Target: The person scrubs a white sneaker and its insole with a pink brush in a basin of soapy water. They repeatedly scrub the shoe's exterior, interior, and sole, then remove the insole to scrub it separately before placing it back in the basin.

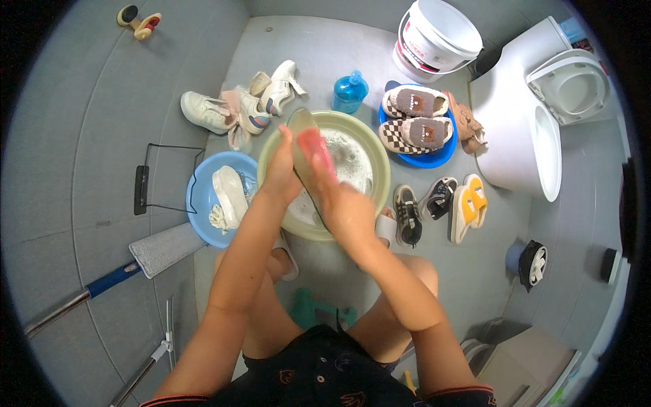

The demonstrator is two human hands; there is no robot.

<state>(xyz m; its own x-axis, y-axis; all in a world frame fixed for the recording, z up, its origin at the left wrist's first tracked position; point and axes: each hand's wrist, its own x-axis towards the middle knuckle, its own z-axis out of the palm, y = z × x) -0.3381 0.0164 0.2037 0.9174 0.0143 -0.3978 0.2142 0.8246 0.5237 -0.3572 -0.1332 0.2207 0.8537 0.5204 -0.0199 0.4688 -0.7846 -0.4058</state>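
Over the yellow-green basin [384, 171], my left hand [279, 169] grips the edge of a long grey-green insole [304, 166], held tilted above the water. My right hand [347, 211], slightly blurred, is closed round a pink-red scrubbing brush [313, 145] pressed against the insole's face. The brush's bristles are hidden. White suds [349, 152] float on the water in the basin. To the left, a light blue basin [196, 193] holds a white shoe [229, 197] and a pale, stringy clump [218, 218].
White sneakers [207, 112] and a blue bottle [350, 92] stand beyond the basin. To the right are checkered slippers [413, 136] in a blue tub, black sneakers [407, 216], yellow slippers [466, 209] and a toilet [508, 122]. A white bucket [434, 41] stands behind; a flat mop [166, 249] leans left.
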